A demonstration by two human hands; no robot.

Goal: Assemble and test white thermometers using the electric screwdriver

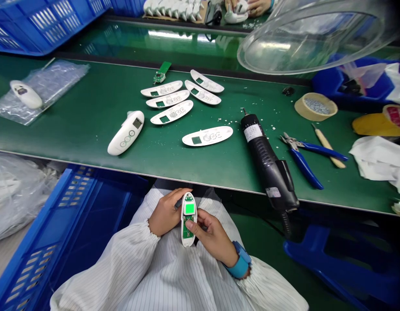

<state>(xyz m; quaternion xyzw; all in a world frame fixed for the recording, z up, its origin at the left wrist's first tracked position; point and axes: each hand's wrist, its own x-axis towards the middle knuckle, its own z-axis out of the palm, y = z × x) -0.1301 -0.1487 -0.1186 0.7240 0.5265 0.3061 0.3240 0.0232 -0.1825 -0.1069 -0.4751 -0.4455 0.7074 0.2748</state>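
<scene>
Over my lap, both hands hold an opened white handheld device (183, 239), upright, its green circuit board and lit green screen facing me. My left hand (167, 211) grips its left side near the top. The thumb of my right hand (215, 237) presses on the board while the fingers wrap behind the casing. Just beyond, on the bench, lie several white front covers, one of them (207, 136) apart from the others. An assembled white device (126, 134) with a dark display lies left of them. A loose green circuit board (161, 72) sits behind the covers.
A black electric screwdriver (264, 160), blue-handled cutters (303, 151) and a round tub of screws (315, 106) are on the right of the green bench (122, 168). Overhead at right hangs a clear plastic dome (316, 39). Blue crates (57, 21) stand left; a co-worker's hands (258, 6) show across.
</scene>
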